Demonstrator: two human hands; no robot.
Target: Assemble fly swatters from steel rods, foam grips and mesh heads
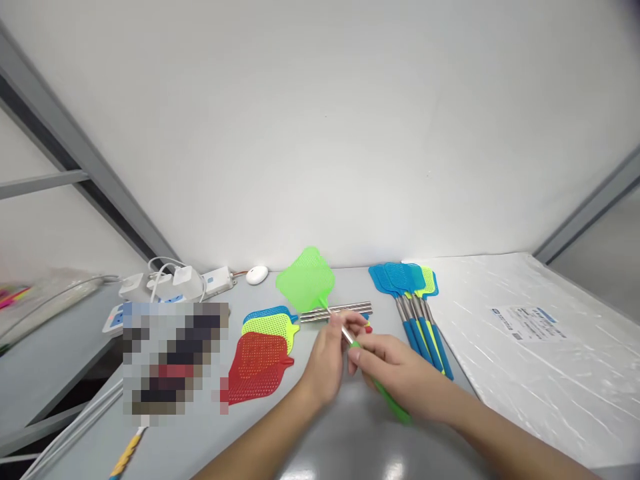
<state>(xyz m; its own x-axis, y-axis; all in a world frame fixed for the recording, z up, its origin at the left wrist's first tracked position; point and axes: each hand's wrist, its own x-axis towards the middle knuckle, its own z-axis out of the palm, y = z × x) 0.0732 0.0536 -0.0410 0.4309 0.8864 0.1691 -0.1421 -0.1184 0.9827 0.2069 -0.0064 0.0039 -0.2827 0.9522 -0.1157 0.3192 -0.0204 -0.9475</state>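
A green fly swatter [306,279] is held out over the table, its mesh head pointing up and away from me. My left hand [333,357] is closed around the metal rod below the head. My right hand [395,373] grips the green handle, whose end slants down to the right. Behind my hands lie several metal rods [313,315] side by side, partly hidden by my fingers. To their left are loose swatter heads: a red head [260,367] in front, a yellow head [265,326] and a blue head [280,311] behind it.
Several assembled blue and yellow swatters [420,313] lie at right, beside a wrapped white board [540,360]. Chargers [187,283] on a power strip [114,319], a white round device [257,275] and a pixelated patch are at left. A white wall [325,147] closes the back.
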